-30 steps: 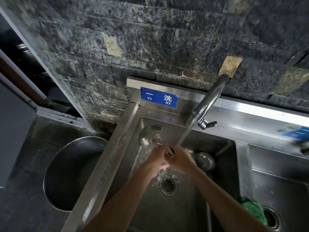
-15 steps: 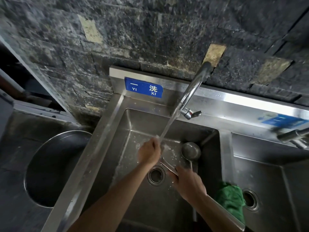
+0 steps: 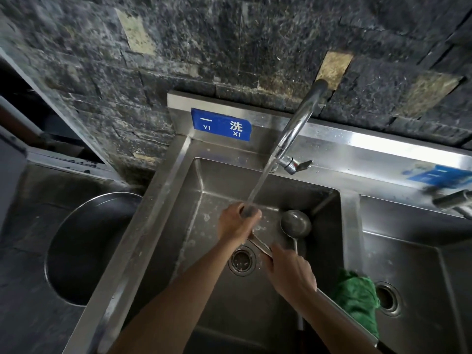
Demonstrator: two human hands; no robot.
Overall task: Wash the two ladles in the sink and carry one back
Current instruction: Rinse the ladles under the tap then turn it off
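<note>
Water runs from the tap [image 3: 296, 131] into the steel sink [image 3: 204, 226]. My left hand [image 3: 236, 222] is cupped over the bowl of one ladle [image 3: 259, 245] right under the stream, hiding the bowl. My right hand [image 3: 290, 272] grips that ladle's flat handle lower down, over the drain [image 3: 241, 260]. The second ladle [image 3: 295, 223] lies in the sink to the right, bowl facing up, with its thin handle running down behind my right hand.
A green cloth [image 3: 357, 300] hangs over the divider between this basin and a second basin [image 3: 408, 264] on the right. A large round steel pot [image 3: 86, 246] sits left of the sink. The dark tiled wall [image 3: 229, 47] stands close behind.
My right hand slid down from beside my left hand to the ladle's handle. My left hand closed over the bowl, which earlier stuck out to the left. The view shifted slightly.
</note>
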